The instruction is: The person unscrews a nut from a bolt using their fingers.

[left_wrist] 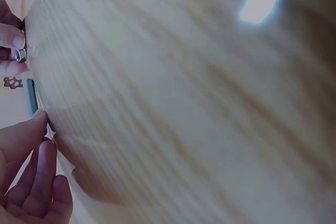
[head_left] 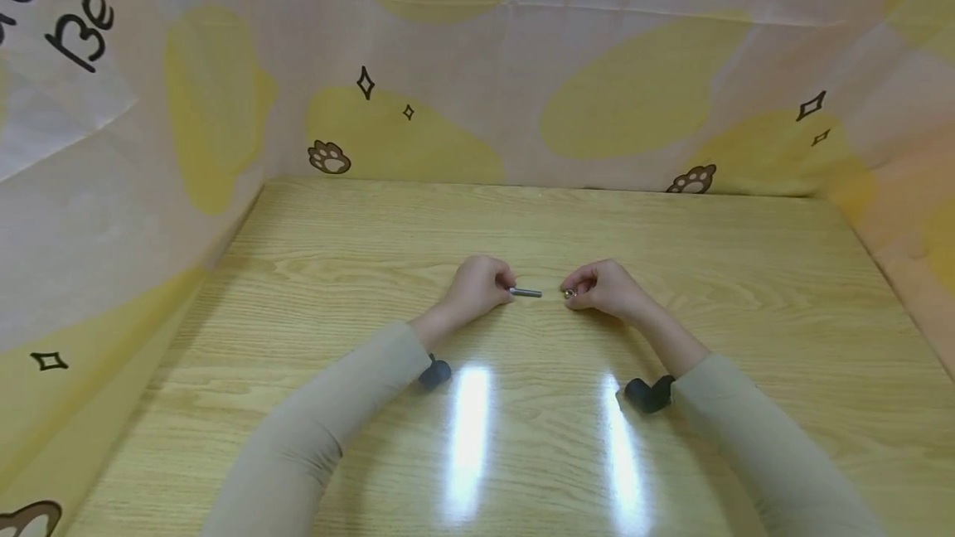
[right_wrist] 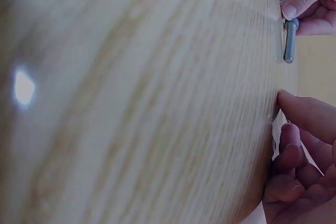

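Observation:
My left hand (head_left: 479, 282) pinches a grey metal bolt (head_left: 526, 293) by its head end, and the threaded shank points right toward the other hand. In the right wrist view the bolt (right_wrist: 290, 41) shows its threads and free tip. Across a small gap, my right hand (head_left: 606, 287) holds a small shiny nut (head_left: 570, 294) between thumb and fingertips. The left wrist view shows the nut (left_wrist: 21, 55) with its hole visible, apart from the bolt's tip. In the right wrist view the nut is hidden by the fingers.
Both hands are over a glossy wooden table (head_left: 358, 247) with two bright light reflections near its front. Dark wrist-worn cameras (head_left: 649, 394) hang below the sleeves. A patterned cloth (head_left: 448, 48) walls the table at the back and sides.

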`<action>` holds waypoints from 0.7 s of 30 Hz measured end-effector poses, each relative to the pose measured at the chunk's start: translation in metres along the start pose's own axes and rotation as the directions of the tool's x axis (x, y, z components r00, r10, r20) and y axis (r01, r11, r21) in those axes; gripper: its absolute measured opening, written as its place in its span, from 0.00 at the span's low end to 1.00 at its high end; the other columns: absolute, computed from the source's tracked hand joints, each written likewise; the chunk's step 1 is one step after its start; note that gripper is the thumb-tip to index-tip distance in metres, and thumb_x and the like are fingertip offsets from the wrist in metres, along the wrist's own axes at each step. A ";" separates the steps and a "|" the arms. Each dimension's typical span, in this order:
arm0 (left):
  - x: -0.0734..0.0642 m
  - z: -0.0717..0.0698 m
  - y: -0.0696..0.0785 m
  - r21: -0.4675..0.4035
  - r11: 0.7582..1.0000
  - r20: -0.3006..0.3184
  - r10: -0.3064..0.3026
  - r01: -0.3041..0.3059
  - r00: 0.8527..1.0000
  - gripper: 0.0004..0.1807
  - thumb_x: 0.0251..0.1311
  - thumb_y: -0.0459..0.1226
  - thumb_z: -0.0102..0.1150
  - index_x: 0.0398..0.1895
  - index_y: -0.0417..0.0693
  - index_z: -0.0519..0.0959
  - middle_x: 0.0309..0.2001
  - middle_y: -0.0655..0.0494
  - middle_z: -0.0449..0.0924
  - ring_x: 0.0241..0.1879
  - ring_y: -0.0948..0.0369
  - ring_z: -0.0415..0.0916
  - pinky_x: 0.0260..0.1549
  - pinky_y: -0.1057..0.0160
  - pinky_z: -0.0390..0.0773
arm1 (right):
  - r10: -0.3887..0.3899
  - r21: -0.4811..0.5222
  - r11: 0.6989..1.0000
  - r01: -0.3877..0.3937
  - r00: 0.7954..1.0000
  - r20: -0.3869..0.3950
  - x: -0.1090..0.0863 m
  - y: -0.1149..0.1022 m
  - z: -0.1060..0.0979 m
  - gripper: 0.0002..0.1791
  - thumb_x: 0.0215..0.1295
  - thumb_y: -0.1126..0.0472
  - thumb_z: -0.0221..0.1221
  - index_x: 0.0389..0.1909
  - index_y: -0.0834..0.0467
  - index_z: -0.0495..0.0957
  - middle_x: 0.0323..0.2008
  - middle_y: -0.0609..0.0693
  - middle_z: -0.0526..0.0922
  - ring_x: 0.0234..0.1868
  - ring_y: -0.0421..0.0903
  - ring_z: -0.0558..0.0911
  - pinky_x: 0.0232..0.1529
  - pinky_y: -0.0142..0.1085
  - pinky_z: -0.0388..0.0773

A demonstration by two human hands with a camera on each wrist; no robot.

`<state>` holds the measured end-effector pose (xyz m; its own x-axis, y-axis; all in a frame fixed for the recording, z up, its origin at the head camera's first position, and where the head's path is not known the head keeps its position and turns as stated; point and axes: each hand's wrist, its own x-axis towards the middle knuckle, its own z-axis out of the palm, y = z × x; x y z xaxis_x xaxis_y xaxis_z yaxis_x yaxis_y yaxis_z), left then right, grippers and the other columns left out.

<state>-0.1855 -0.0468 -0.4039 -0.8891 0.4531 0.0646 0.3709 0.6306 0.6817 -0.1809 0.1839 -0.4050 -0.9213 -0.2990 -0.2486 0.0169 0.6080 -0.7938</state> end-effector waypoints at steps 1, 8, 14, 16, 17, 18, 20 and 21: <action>0.000 0.000 0.000 -0.002 1.000 0.003 0.000 0.000 1.000 0.06 0.44 0.26 0.69 0.26 0.40 0.83 0.27 0.54 0.82 0.28 0.62 0.75 0.32 0.69 0.75 | 0.004 0.000 1.000 -0.004 1.000 0.001 0.000 0.000 0.000 0.11 0.51 0.69 0.67 0.37 0.65 0.82 0.22 0.49 0.75 0.26 0.43 0.70 0.27 0.31 0.68; 0.000 0.001 -0.001 0.002 1.000 0.021 -0.001 0.001 1.000 0.06 0.45 0.27 0.69 0.28 0.40 0.83 0.27 0.54 0.81 0.28 0.62 0.75 0.32 0.69 0.75 | 0.015 0.017 1.000 -0.016 1.000 0.022 -0.002 0.001 -0.001 0.12 0.51 0.68 0.67 0.38 0.65 0.81 0.23 0.50 0.75 0.26 0.44 0.70 0.27 0.31 0.69; -0.002 0.001 -0.004 -0.023 1.000 0.019 -0.009 0.010 1.000 0.08 0.45 0.27 0.69 0.30 0.39 0.83 0.27 0.54 0.81 0.27 0.63 0.75 0.31 0.70 0.75 | -0.054 0.056 0.997 0.051 0.997 0.047 -0.006 0.005 -0.003 0.16 0.51 0.67 0.67 0.42 0.66 0.79 0.24 0.52 0.76 0.26 0.44 0.71 0.27 0.31 0.70; -0.003 0.001 -0.005 -0.033 0.999 0.020 -0.014 0.015 1.000 0.10 0.45 0.28 0.70 0.33 0.39 0.83 0.29 0.53 0.81 0.29 0.62 0.75 0.32 0.69 0.75 | -0.077 0.049 0.996 0.075 0.996 0.041 -0.008 0.006 -0.005 0.18 0.51 0.67 0.68 0.43 0.65 0.79 0.26 0.52 0.76 0.26 0.45 0.72 0.27 0.30 0.70; -0.004 0.000 -0.005 -0.030 0.999 0.018 -0.018 0.018 1.000 0.11 0.45 0.29 0.70 0.35 0.39 0.82 0.31 0.53 0.82 0.31 0.61 0.76 0.34 0.68 0.76 | -0.088 0.042 0.995 0.086 0.995 0.037 -0.009 0.006 -0.006 0.18 0.51 0.66 0.68 0.44 0.65 0.79 0.27 0.52 0.77 0.27 0.45 0.72 0.28 0.31 0.70; -0.005 -0.001 -0.006 -0.025 0.999 0.014 -0.020 0.020 1.000 0.13 0.45 0.30 0.70 0.37 0.39 0.82 0.34 0.52 0.82 0.33 0.60 0.76 0.36 0.67 0.76 | -0.099 0.027 0.995 0.098 0.995 0.027 -0.011 0.007 -0.007 0.19 0.51 0.65 0.68 0.45 0.64 0.79 0.28 0.53 0.77 0.28 0.46 0.72 0.29 0.31 0.71; -0.007 -0.005 -0.008 0.013 1.000 0.004 -0.020 0.020 1.000 0.16 0.48 0.34 0.70 0.42 0.41 0.81 0.40 0.51 0.82 0.40 0.58 0.77 0.42 0.63 0.76 | -0.129 -0.028 0.991 0.129 0.992 0.001 -0.014 0.007 -0.011 0.19 0.53 0.62 0.68 0.46 0.63 0.78 0.32 0.53 0.79 0.31 0.48 0.74 0.32 0.34 0.73; -0.009 -0.008 -0.009 0.041 0.999 -0.002 -0.012 0.012 1.000 0.17 0.50 0.36 0.69 0.44 0.42 0.81 0.45 0.50 0.81 0.44 0.56 0.76 0.46 0.61 0.76 | -0.151 -0.058 0.987 0.150 0.988 -0.015 -0.016 0.008 -0.013 0.20 0.55 0.61 0.67 0.48 0.62 0.77 0.35 0.54 0.80 0.34 0.49 0.75 0.35 0.37 0.74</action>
